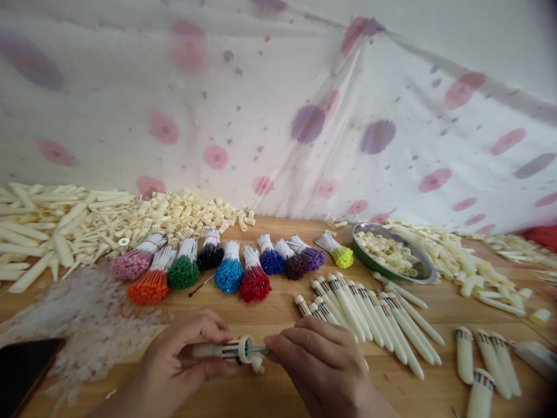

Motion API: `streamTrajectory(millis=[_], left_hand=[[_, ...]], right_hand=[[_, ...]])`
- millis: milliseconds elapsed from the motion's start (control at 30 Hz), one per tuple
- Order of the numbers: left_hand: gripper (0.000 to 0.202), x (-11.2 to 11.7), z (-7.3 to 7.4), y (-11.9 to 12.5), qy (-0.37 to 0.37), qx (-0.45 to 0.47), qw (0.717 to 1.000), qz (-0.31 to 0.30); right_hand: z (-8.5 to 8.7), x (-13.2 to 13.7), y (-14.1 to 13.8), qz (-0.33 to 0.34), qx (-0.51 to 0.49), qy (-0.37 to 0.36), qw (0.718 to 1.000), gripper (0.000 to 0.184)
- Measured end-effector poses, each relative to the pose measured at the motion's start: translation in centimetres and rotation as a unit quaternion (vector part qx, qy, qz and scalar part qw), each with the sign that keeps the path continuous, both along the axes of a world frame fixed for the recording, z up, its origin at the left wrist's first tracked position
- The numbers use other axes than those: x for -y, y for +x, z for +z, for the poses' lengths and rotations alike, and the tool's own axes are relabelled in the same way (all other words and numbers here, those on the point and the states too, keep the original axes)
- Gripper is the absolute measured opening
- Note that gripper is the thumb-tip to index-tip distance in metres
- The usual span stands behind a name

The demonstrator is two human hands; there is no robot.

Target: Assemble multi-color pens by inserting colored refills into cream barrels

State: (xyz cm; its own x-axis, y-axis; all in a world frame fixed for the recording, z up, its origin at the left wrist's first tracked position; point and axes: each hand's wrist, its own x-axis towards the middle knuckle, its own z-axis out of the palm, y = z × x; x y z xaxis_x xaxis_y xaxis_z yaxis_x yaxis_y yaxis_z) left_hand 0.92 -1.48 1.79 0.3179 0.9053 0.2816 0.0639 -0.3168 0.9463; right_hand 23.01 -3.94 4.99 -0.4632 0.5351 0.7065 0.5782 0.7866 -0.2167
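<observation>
My left hand (191,354) is closed round a cream multicolour pen barrel (228,350), held almost level with its slotted, open end to the right. Coloured pieces show in the slots. From that open end a thin blue-green rod (257,349) sticks out, and my right hand (322,360) pinches its outer end; the fingertips partly hide it. Just below the opening is a small white plastic piece (257,364). Beyond my hands stand bundles of pen refills with coloured ends, among them a red bundle (256,281) and a light blue bundle (229,273).
Cream pen parts (191,212) are heaped at the back left, above a pile of clear plastic pieces (100,319). A dark phone (26,371) lies at the left edge. Assembled pens (374,313) lie in a row at right, below a metal bowl (429,273) of slotted parts.
</observation>
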Motion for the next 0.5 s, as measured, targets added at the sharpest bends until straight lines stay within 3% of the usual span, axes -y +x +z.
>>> streamTrajectory(millis=[200,333,400,500], left_hand=[[0.021,-0.2,0.3,0.1,0.003,-0.046,0.997,0.056],[0.010,-0.5,0.5,0.0,-0.005,-0.085,0.992,0.089],[0.007,-0.7,0.5,-0.3,-0.003,-0.103,0.988,0.114],[0.012,-1.1,0.2,-0.9,0.001,-0.122,0.980,0.156]], right_hand=[[0.1,-0.2,0.6,-0.009,0.011,-0.023,1.000,0.011],[-0.7,-1.5,1.5,-0.085,0.031,-0.097,0.991,0.011],[-1.7,-2.3,1.7,-0.161,0.088,-0.179,0.967,0.010],[-3.7,-3.2,1.3,-0.265,0.190,-0.272,0.905,0.005]])
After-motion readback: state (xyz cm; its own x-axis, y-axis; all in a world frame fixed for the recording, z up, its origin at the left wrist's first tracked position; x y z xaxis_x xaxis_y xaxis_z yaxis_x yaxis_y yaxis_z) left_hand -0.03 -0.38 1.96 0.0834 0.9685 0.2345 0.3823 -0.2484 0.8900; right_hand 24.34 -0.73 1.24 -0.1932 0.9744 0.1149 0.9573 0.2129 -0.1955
